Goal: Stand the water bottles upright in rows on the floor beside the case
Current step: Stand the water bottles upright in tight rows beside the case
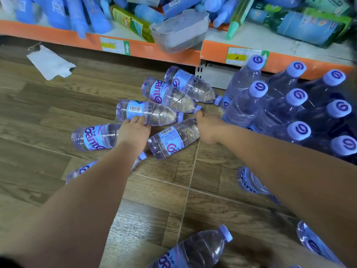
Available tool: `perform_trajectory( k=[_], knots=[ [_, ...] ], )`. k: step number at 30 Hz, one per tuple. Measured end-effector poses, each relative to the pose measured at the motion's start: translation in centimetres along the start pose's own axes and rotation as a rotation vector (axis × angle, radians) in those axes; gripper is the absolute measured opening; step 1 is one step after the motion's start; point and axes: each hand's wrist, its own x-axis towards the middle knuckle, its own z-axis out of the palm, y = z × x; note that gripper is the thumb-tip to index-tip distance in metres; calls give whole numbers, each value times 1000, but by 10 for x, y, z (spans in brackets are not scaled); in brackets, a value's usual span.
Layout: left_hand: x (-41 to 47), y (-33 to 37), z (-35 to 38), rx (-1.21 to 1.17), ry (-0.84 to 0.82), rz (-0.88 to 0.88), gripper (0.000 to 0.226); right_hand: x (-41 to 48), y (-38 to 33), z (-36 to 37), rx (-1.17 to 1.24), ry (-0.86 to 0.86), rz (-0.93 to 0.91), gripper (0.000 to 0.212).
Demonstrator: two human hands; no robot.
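Lying bottle (195, 248) nearest, left hand (135, 130) gripping barcode bottle (148, 113), right hand (209, 126) pinching cap (198, 108).

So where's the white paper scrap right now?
In the head view, the paper scrap lies flat on the wood floor at upper left, just below the orange shelf edge and well left of the fallen bottles.

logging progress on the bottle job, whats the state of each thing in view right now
upright bottles: standing capped in rows at right
barcode bottle: lying on the floor, left hand on it
second bottle from the shelf: lying, right hand at its cap
other loose bottles: lying on their sides, capped
grey tub: tilted on the shelf edge
paper: flat on the floor
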Motion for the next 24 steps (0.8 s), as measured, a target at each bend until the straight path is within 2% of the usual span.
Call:
perform_trajectory(
  k=[8, 11, 13, 14, 16, 19, 21, 24],
  knots=[
    [-7, 5, 4, 55, -42, -48, 35, 12, 6, 3, -137, 23, -22, 69],
    [-19, 3, -5, 76, 53, -76, 39, 10, 11, 6, -153, -4, -26, 49],
    [-26, 1, -8, 49, -12, -76, 41, 2, 12, 7, -177, -33, -43, 35],
    [-30, 0, -11, 42, -64, -76, 43, -3, 12, 7, -181, -31, -55, 33],
    [-37, -4, -18, 32, -63, -97, 47, -14, 11, 4, -171, -34, -69, 33],
    [-54, -15, -28, -10, -50, -172, 55, -34, 9, -6, -66, -4, -82, 37],
    [-64, -23, -36, -42, -8, -227, 51, -47, 11, -14, 98, 37, -103, 44],
    [-78, -31, -52, -89, 58, -302, 41, -70, 7, -30, 386, 83, -163, 34]
  ],
)
